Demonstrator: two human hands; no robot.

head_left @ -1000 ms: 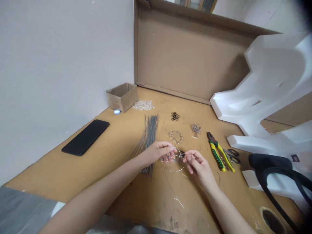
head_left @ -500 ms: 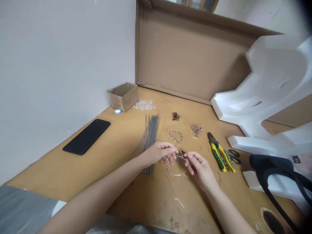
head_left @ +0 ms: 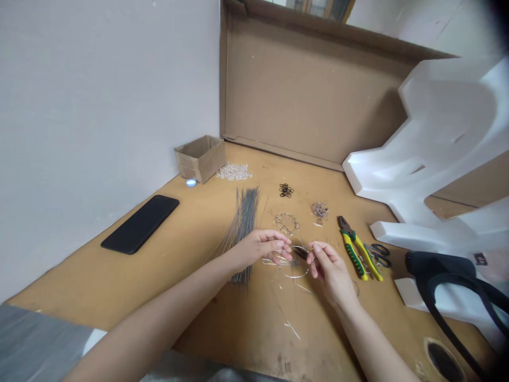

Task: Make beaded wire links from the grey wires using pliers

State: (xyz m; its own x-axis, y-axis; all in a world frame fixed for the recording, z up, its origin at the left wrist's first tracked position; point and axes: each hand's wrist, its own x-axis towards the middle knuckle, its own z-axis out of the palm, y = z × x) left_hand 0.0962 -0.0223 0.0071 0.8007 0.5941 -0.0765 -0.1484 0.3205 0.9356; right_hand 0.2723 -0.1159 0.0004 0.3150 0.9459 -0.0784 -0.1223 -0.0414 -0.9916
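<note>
My left hand (head_left: 270, 246) is closed in a pinch on a thin, curved silvery wire (head_left: 296, 276). Facing it, my right hand (head_left: 326, 264) pinches the other side of the same wire, which bends into a loop between the two hands. A bundle of straight grey wires (head_left: 246, 220) lies beside my left hand, partly under the wrist. Beyond the hands rests a ring of bent wires (head_left: 286, 223). A small dark object (head_left: 301, 253) lies between the hands, partly hidden. Short wire pieces (head_left: 292, 329) are scattered on the table nearer to me.
Pliers (head_left: 358, 249) and scissors (head_left: 379, 254) lie right of my right hand. Further back are black rings (head_left: 286, 190), small metal parts (head_left: 319, 210), clear beads (head_left: 234, 171) and a cardboard box (head_left: 201, 158). A phone (head_left: 140, 224) lies left; white foam (head_left: 437, 132) stands right.
My right hand has moved slightly right, away from my left hand. The wire between them now shows as a wider, rounder loop.
</note>
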